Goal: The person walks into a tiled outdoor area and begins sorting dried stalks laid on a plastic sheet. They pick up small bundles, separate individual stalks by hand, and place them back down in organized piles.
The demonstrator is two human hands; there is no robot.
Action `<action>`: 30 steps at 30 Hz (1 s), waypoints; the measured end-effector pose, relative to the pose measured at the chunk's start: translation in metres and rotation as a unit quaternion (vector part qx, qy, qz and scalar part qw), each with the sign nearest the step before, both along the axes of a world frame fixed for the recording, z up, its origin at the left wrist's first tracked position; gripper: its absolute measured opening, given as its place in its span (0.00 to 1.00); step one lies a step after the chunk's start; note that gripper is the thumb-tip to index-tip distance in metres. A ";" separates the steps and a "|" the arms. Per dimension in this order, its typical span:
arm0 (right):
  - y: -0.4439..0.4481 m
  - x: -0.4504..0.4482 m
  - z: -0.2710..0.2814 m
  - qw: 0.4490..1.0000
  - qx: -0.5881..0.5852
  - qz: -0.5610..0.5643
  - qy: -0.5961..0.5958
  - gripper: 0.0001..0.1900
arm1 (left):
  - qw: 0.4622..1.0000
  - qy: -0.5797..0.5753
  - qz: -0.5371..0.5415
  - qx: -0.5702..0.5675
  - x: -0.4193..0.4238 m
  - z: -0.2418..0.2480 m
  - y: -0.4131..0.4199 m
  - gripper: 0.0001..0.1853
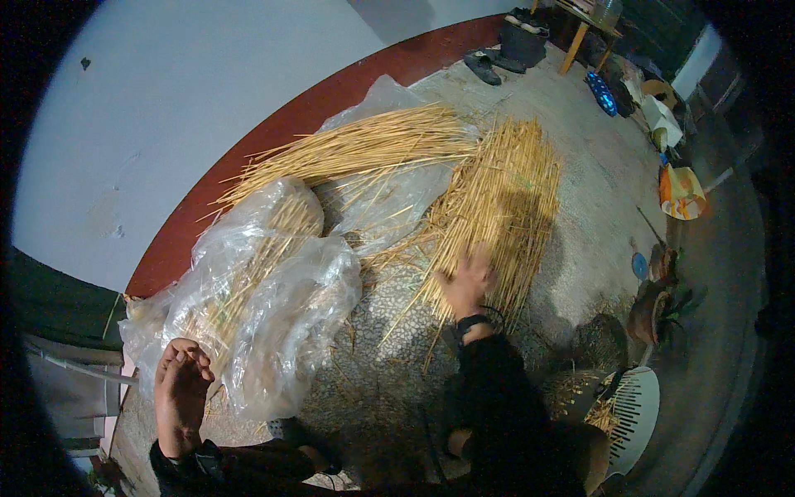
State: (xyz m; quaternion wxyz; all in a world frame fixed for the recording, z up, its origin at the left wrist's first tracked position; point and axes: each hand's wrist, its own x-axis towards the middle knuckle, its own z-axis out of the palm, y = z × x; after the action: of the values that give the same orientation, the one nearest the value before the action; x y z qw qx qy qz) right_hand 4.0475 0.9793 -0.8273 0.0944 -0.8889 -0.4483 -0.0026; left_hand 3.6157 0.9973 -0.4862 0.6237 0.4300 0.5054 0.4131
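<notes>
My right hand (470,279) is spread over the lower part of a thick bundle of dry straw stalks (515,180) on the floor; its fingers are apart and slightly blurred. Whether the palm presses on the stalks is hard to tell. At the lower left, my left hand (182,394) is raised with its fingers curled in, and nothing shows in it. Beside it lies crumpled clear plastic sheeting (292,335), wrapped around more straw (248,279). A second loose straw bundle (366,143) lies crosswise on plastic near the wall.
A white wall (217,93) with a red-brown base band (186,230) runs along the left. Dark shoes (483,67) and a black bucket (525,43) stand at the back. On the right are a plant pot (646,317), an orange-white bag (682,192) and a white slotted plastic piece (640,422).
</notes>
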 end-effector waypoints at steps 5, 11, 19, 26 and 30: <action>-0.021 -0.009 -0.031 0.984 -0.110 0.125 0.060 0.40 | 0.999 0.002 0.035 -0.006 -0.019 0.002 -0.012 0.09; -0.073 0.086 -0.054 0.989 -0.118 0.067 -0.060 0.26 | 0.999 0.014 0.029 -0.007 -0.035 -0.003 -0.026 0.10; -0.057 0.095 -0.024 0.994 -0.030 -0.086 0.059 0.11 | 1.000 0.016 0.027 -0.003 -0.021 -0.003 -0.022 0.10; -0.007 0.108 -0.029 0.947 0.237 -0.197 -0.086 0.09 | 0.998 0.040 0.035 -0.021 0.002 -0.003 -0.009 0.09; 0.019 0.106 -0.025 0.966 0.051 -0.240 0.080 0.29 | 0.999 0.028 0.030 -0.027 0.004 -0.008 0.003 0.08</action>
State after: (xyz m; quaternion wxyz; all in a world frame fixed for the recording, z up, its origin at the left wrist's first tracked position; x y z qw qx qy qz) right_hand 4.1533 0.9978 -0.8527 0.1717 -0.9618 -0.2122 0.0227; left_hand 3.6201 1.0004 -0.4944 0.6079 0.4091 0.5461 0.4062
